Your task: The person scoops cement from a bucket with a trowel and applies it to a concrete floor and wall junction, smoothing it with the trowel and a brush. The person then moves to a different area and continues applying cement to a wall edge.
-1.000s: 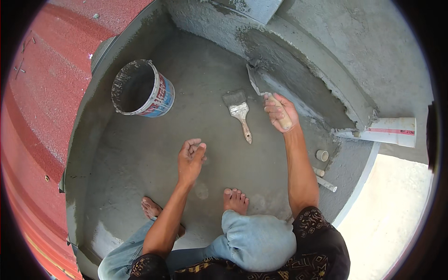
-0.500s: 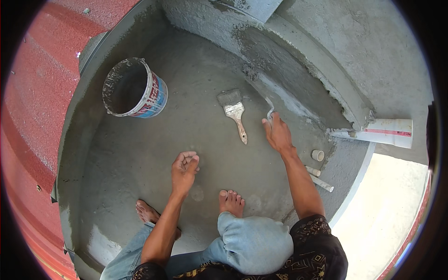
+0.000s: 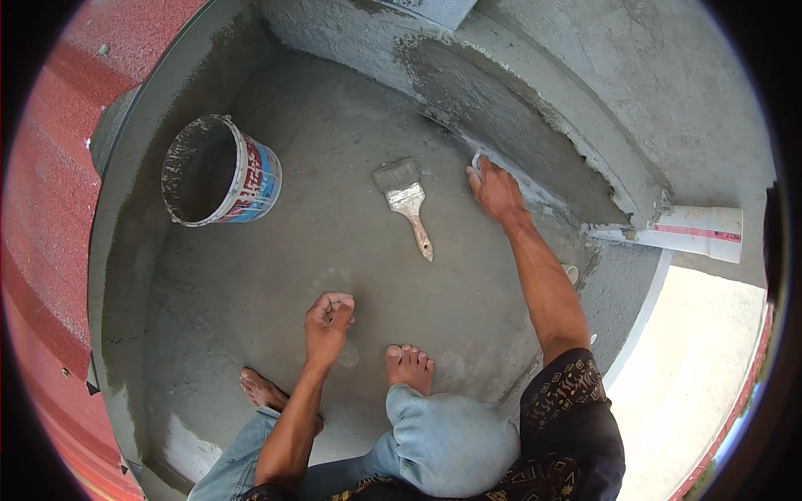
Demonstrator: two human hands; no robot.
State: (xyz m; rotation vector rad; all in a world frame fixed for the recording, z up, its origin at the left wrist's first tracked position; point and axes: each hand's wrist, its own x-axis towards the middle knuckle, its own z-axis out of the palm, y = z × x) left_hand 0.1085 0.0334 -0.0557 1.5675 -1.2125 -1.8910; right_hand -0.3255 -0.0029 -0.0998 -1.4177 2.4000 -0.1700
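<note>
One trowel (image 3: 477, 158) held at right edge of floor (image 3: 251, 309), beside wall (image 3: 518, 108); fingers of right hand (image 3: 499, 192) clamped on it. Left hand (image 3: 327, 326) suspended, fingers curled together. Brush (image 3: 407, 200) laid left of trowel.

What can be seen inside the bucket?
Grey residue speckles the visible inner wall of the bucket. Deeper in it is dark, so any contents cannot be told; its right side covers the inner wall there.

passable: between bucket (image 3: 257, 179) and brush (image 3: 407, 200) | right fingers (image 3: 494, 173): wall (image 3: 510, 108) blocks ahead
</note>
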